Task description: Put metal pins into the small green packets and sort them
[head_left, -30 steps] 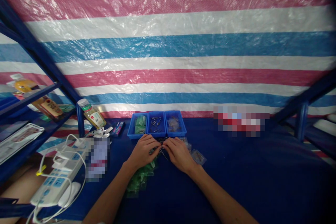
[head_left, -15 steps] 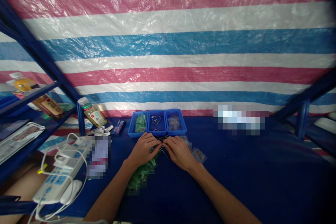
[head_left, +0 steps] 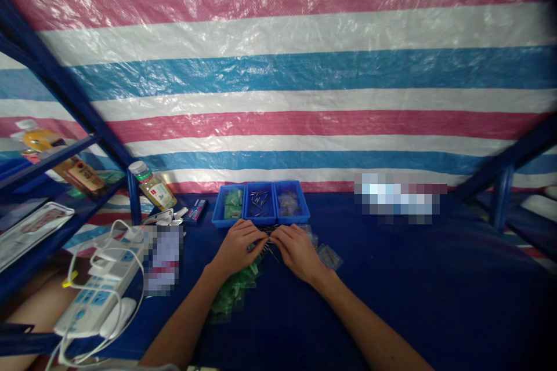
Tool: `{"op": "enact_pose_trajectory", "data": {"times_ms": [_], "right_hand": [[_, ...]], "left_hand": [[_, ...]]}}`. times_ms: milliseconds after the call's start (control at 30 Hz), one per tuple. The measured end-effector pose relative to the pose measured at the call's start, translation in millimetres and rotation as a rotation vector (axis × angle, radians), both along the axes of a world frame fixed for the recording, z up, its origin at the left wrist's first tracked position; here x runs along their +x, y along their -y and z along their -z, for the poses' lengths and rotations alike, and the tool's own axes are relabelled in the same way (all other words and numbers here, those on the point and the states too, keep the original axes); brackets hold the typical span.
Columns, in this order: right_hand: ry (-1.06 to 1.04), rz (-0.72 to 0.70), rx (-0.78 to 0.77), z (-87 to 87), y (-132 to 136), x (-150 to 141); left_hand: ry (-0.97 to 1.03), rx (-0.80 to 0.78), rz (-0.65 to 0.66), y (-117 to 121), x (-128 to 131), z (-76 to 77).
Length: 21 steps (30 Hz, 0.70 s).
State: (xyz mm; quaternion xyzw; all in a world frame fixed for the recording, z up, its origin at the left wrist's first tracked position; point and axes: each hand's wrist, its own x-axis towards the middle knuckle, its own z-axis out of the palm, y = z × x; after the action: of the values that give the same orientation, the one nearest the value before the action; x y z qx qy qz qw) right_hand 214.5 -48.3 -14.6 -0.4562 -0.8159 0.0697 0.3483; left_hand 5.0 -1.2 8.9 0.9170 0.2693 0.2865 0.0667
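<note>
Head view, left hand [head_left: 237, 248] and right hand [head_left: 297, 253] meeting, fingertips together over metal pins [head_left: 270, 245]

Two bare forearms reach across a navy cloth [head_left: 391, 278] toward a row of three blue plastic bins [head_left: 261, 222]. The left hand [head_left: 238, 249] and right hand [head_left: 297, 252] nearly meet, fingers curled over a small cluster of thin metal pins [head_left: 268, 246] just in front of the bins. The left bin holds green packets [head_left: 232, 204], the middle one loose metal pins [head_left: 259, 200], and the right one clear bags [head_left: 288, 204]. Green plastic packets [head_left: 232, 295] lie under the left wrist, and small clear bags [head_left: 329, 257] lie beside the right hand. Further left stand a white power strip [head_left: 98, 284] and a plastic bottle [head_left: 153, 187]. A striped tarpaulin [head_left: 278, 75] hangs behind.
</note>
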Motion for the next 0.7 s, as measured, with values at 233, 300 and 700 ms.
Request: {"op": "enact_pose_trajectory", "data": {"times_ms": [233, 300, 700], "right_hand": [[-0.036, -0.001, 0.009, 1.0, 0.2, 0.7], [-0.033, 0.000, 0.014, 0.8, -0.3, 0.7], [-0.027, -0.001, 0.021, 2.2, -0.9, 1.1]], "left_hand": [[0.007, 0.000, -0.013, 0.0, -0.2, -2.3], [0.007, 0.003, -0.008, 0.6, 0.2, -3.6], [0.010, 0.004, -0.013, -0.8, -0.7, 0.2]]}}
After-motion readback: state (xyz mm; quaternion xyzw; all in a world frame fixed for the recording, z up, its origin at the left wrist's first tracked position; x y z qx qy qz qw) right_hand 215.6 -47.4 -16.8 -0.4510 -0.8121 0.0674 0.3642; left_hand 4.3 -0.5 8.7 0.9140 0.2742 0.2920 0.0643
